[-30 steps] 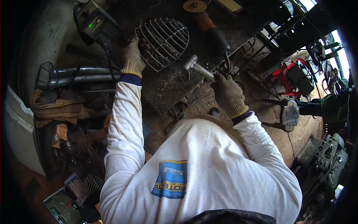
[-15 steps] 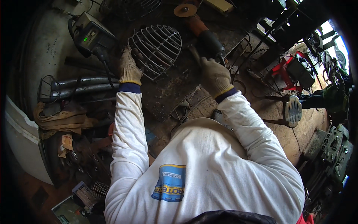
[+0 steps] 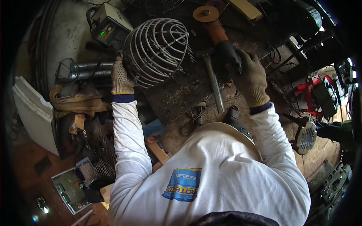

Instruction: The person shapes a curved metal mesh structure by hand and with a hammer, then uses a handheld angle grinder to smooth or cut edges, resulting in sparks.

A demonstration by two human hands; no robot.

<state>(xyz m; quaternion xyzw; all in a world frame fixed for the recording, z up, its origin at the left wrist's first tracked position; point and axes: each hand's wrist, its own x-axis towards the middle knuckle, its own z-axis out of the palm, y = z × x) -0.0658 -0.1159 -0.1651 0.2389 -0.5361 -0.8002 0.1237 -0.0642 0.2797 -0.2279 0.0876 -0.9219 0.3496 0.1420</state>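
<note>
My left hand [image 3: 123, 78], in a knitted work glove, is closed on the lower left edge of a domed wire cage [image 3: 156, 52]. The cage is of grey metal rods, its rounded side showing. My right hand [image 3: 250, 77], gloved too, is wrapped around the dark rear end of an angle grinder [image 3: 218, 34]; its fingers are partly hidden. The grinder has an orange body and a brown disc [image 3: 206, 13] at its far end. Between the cage and my right hand lies a hammer [image 3: 214, 84] with a metal handle, which neither hand grips.
A welding machine [image 3: 110, 25] with a green display stands at the far left. Metal pipes [image 3: 92, 70] and a brown cloth [image 3: 77, 101] lie left of my arm. To the right are a red stool [image 3: 310, 96] and a round-ended metal piece [image 3: 306, 138]. A yellowish box [image 3: 245, 9] sits at the back.
My right hand has let go of the hammer, which now lies on the work surface, and has closed on the grinder. The cage has turned and looks larger, still in my left hand.
</note>
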